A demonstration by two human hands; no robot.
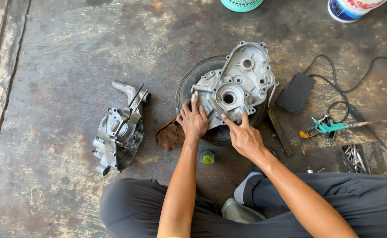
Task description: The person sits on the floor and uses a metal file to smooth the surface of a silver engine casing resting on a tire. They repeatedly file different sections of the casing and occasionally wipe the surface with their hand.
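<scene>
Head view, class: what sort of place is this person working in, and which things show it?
Probably a small repair workshop, working on the floor. A metal engine cover lies on a tyre under both hands, a second engine casing sits on the stained concrete floor, and an air tool lies nearby.

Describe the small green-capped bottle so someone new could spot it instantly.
Start at the dark tyre lying flat mid-floor, with the silver engine cover on top under both hands. Drop straight toward the seated person's knees: the small bottle stands on the concrete between the two forearms. Its bright yellow-green cap sets it apart from the brown rag beside it.
</scene>
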